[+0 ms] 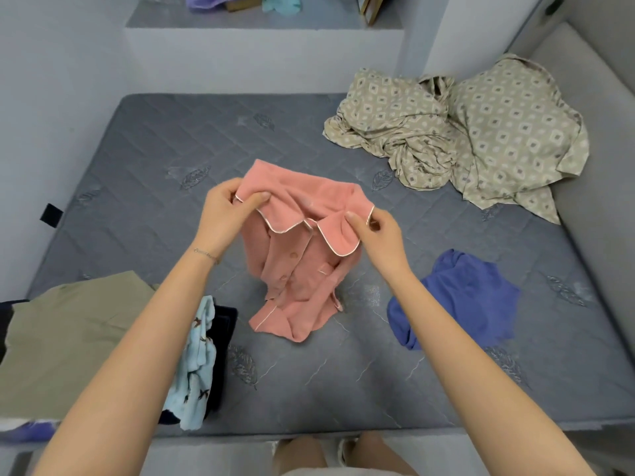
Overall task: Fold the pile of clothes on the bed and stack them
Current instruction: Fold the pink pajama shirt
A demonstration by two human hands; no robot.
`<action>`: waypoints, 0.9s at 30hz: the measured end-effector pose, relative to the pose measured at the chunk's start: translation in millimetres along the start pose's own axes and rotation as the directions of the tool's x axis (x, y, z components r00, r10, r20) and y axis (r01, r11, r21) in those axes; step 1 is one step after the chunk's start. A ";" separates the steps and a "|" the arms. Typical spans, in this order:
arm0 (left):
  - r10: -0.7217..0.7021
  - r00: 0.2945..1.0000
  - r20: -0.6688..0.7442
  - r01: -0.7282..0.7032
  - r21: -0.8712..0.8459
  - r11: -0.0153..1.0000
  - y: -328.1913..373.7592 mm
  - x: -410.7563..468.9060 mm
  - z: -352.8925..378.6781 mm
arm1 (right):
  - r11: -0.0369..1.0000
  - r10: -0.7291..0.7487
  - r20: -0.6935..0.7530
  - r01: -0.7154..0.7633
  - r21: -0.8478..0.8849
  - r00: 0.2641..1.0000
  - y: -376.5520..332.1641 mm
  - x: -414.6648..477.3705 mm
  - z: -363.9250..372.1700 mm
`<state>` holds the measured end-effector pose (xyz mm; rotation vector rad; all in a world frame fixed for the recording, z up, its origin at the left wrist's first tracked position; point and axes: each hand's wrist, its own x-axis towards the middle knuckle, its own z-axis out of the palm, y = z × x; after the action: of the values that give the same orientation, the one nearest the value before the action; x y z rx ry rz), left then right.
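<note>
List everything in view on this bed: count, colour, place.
mattress: one, grey, beneath the clothes
pink shirt: one, pink, white piping, centre, held up
blue garment: one, blue, right
patterned cloth: one, beige, far right corner
olive garment: one, olive, near left
printed garment: one, light blue, beside olive garment
dark garment: one, navy, against printed garment
left hand: one, pinching shirt collar
right hand: one, pinching shirt collar

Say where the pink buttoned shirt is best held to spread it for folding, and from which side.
Pinch the pink shirt at its two shoulders, just outside the piped collar, from above, as the left hand and right hand do. It hangs buttons facing up from there, hem on the mattress, so it should probably spread flat and even.
</note>
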<state>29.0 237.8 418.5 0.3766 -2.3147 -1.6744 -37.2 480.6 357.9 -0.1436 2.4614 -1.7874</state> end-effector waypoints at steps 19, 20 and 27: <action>0.152 0.987 0.051 -0.148 -0.079 0.986 110.0 -34.8 -14.5 | 0.676 0.418 0.198 -0.449 0.584 0.887 -38.6 -38.9 -35.0; 0.144 0.988 0.048 -0.140 -0.081 0.987 111.3 -35.4 -15.9 | 0.650 0.421 0.243 -0.477 0.591 0.874 -38.0 -40.4 -36.2; 0.120 0.993 0.007 -0.117 -0.155 0.981 125.2 -41.1 -16.7 | 0.832 0.230 0.460 -0.419 0.364 0.857 -32.9 -58.3 -16.6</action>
<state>66.1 275.6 540.3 0.1900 -2.1544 -1.7882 19.0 493.8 395.6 -0.0315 1.6216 -1.8852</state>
